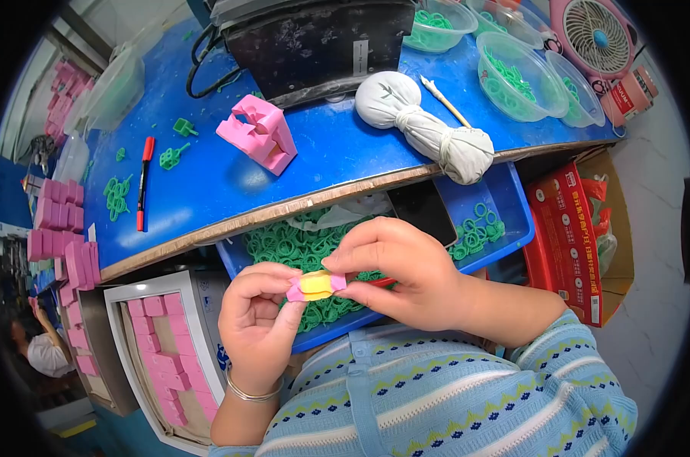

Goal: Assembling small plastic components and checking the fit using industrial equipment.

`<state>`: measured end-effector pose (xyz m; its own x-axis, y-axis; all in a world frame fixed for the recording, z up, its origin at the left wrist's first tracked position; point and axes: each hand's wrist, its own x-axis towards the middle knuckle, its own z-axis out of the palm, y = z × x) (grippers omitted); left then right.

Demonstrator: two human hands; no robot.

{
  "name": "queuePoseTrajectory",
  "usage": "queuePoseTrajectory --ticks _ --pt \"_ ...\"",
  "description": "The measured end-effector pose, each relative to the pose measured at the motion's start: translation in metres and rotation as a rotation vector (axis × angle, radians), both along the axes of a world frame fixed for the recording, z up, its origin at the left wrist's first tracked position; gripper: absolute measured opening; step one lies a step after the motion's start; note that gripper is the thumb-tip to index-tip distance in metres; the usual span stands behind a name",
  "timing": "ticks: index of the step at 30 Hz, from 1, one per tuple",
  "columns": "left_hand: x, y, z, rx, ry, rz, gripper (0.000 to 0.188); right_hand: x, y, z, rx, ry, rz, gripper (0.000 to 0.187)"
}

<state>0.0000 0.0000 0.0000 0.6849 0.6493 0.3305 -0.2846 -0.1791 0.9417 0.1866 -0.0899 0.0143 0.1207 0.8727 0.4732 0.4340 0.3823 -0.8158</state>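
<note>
Fingers point(287, 321): left hand point(255, 324), right hand point(413, 276) pinching pink-and-yellow piece point(316, 285)
Surface point(231, 183): blue, pink block point(263, 137) left of cloth bundle point(425, 126)
Room floor point(653, 206): pale, right

A workshop (a cluttered one): blue workbench point(208, 179), stacked pink blocks point(58, 217), bowls point(541, 103) of green pieces point(510, 76).

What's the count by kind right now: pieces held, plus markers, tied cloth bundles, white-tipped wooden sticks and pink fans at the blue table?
Held pink-and-yellow piece: 1
Red-and-black marker: 1
Tied cloth bundle: 1
White-tipped wooden stick: 1
Pink fan: 1
Total: 5
</note>
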Motion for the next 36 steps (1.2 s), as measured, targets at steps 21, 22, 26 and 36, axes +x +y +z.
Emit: queuePoseTrajectory --ticks 21,22,26,36 --pt "0.01 -0.02 0.014 -0.633 0.004 0.048 0.043 -0.012 0.002 -0.004 0.369 -0.42 0.03 0.023" --pt "0.01 -0.019 0.014 -0.643 -0.005 0.062 0.044 -0.009 0.001 -0.002 0.274 -0.361 0.105 0.027" --pt "0.008 -0.016 0.01 -0.687 -0.027 0.077 0.043 -0.001 -0.003 -0.004 0.133 -0.222 0.034 0.065" --pt "0.007 -0.017 -0.003 -0.928 -0.161 -0.276 0.045 0.0 0.009 -0.008 0.066 0.01 0.267 0.055"
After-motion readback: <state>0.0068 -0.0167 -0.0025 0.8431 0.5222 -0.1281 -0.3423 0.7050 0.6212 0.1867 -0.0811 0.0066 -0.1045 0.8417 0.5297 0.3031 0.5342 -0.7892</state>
